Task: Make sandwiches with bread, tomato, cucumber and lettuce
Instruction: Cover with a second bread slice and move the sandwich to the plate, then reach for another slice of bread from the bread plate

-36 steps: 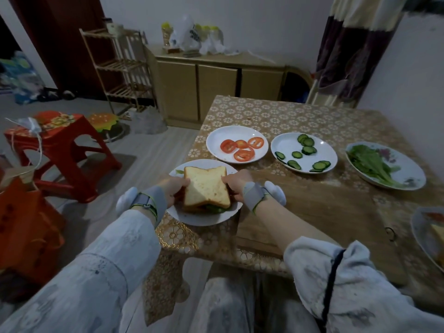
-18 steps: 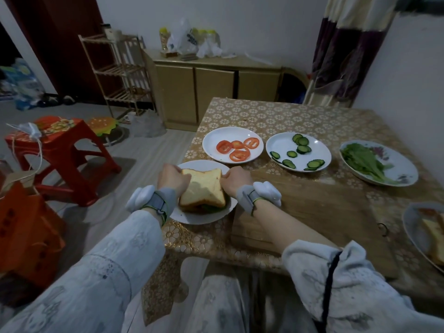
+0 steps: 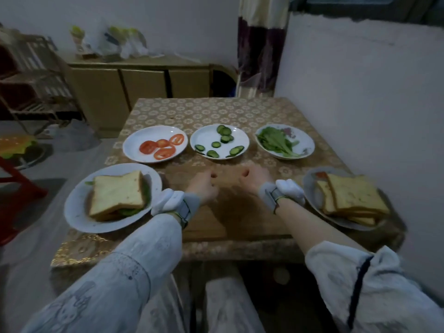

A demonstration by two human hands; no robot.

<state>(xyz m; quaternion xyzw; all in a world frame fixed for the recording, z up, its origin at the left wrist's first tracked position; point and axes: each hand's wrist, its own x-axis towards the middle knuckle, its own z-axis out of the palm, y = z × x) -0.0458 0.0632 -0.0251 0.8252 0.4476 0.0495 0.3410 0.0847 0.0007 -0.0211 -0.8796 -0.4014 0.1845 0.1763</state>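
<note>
Resting over the wooden cutting board (image 3: 216, 219), our left hand (image 3: 204, 186) and right hand (image 3: 252, 180) lie side by side at the centre, apart from each other; the fingers of both are loosely curled and neither holds anything. Each wrist carries a grey strap with a white padded unit.

At 9 o'clock from the hands, just beside the board, we see a white plate (image 3: 79, 207) carrying the finished sandwich (image 3: 117, 194), with green lettuce showing under its top slice. At 3 o'clock a second plate (image 3: 310, 186) holds stacked bread slices (image 3: 353, 197), with a red piece visible at its far edge.

Beyond the board stand three plates in a row, none touching the board's contents: at 11 o'clock the tomato slices (image 3: 163, 146), at 12 o'clock the cucumber slices (image 3: 221, 140), at 1 o'clock the lettuce (image 3: 276, 141) on a flower-patterned plate.

All items sit on a table covered with a gold floral tablecloth (image 3: 204, 111). At 3 o'clock the table adjoins a white wall (image 3: 360, 92). Farther off at 11 o'clock we see a low cabinet (image 3: 144, 82) with plastic bags on top, a wooden shelf rack (image 3: 31, 75) at 10 o'clock, and a curtain (image 3: 262, 49) at 12 o'clock.
</note>
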